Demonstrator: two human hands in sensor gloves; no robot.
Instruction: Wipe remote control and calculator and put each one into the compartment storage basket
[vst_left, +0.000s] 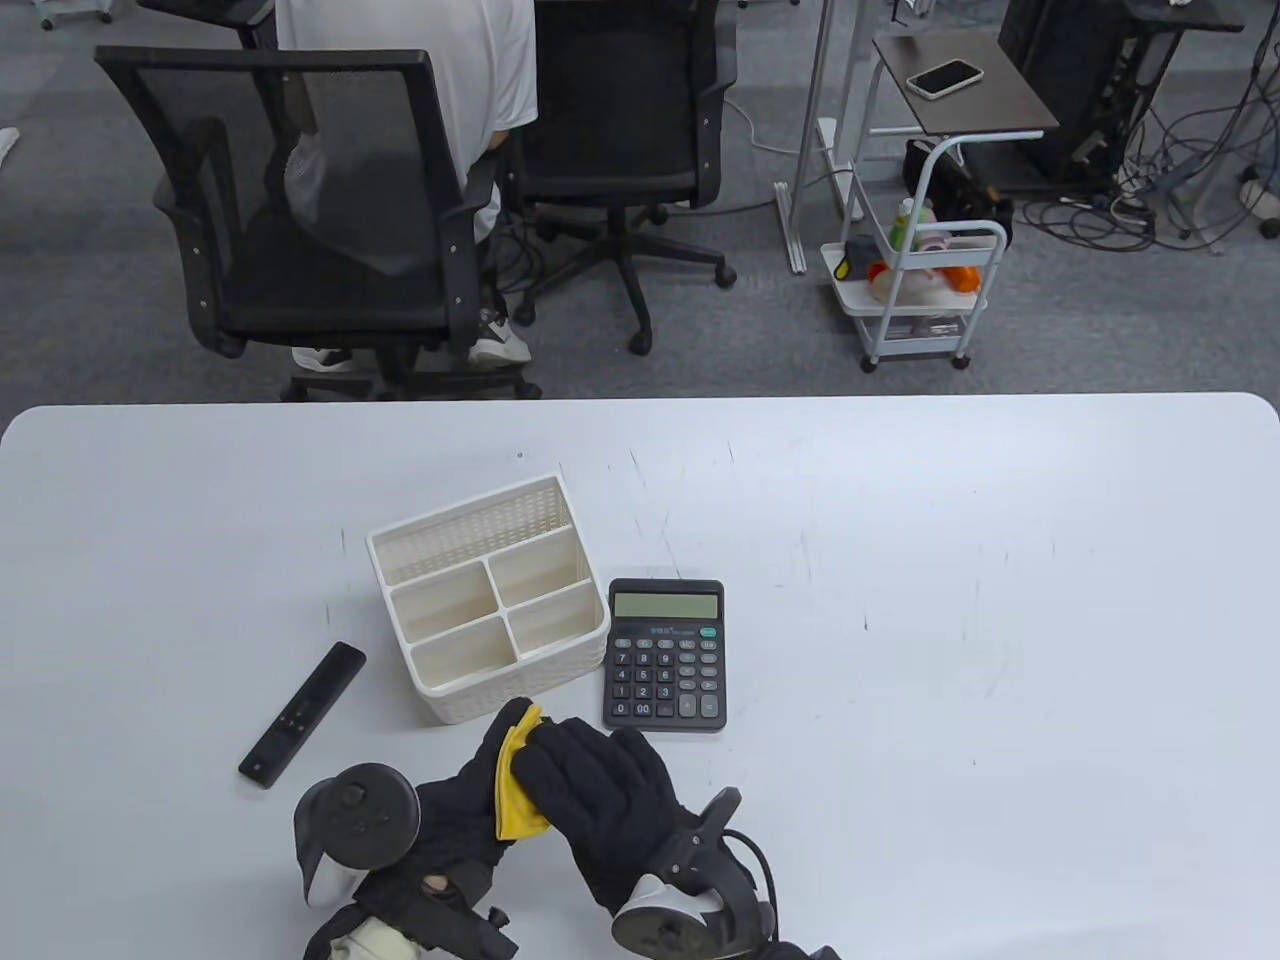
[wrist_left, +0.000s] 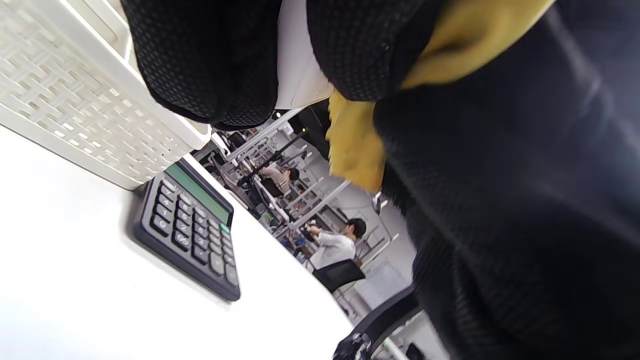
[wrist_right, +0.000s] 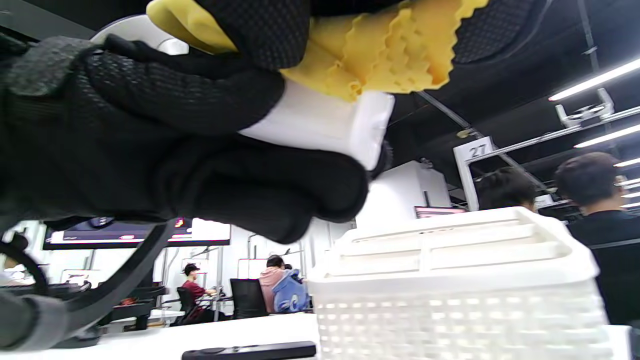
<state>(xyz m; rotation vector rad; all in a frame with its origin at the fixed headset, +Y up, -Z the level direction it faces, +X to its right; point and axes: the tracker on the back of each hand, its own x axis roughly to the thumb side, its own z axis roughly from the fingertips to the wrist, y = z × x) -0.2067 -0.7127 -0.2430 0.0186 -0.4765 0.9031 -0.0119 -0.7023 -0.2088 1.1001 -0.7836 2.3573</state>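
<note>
We've got a white remote (wrist_right: 325, 125) gripped in our left hand (vst_left: 455, 810), our right hand (vst_left: 600, 790) pressing the yellow cloth (vst_left: 515, 795) over it: wiping's under way. Just beyond, the white compartment basket (vst_left: 400, 545) waits, then the dark calculator (vst_left: 665, 655) to its right. A black remote (vst_left: 302, 713) lies left. Next, probably slot this one in.

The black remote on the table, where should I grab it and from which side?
Take the black remote across its narrow width near the middle, thumb on one long edge and fingers on the other, coming down from above. It lies flat and diagonal on the table, left of the storage basket, with both long edges free. Its slim, bar shape probably suits a pinch.
</note>
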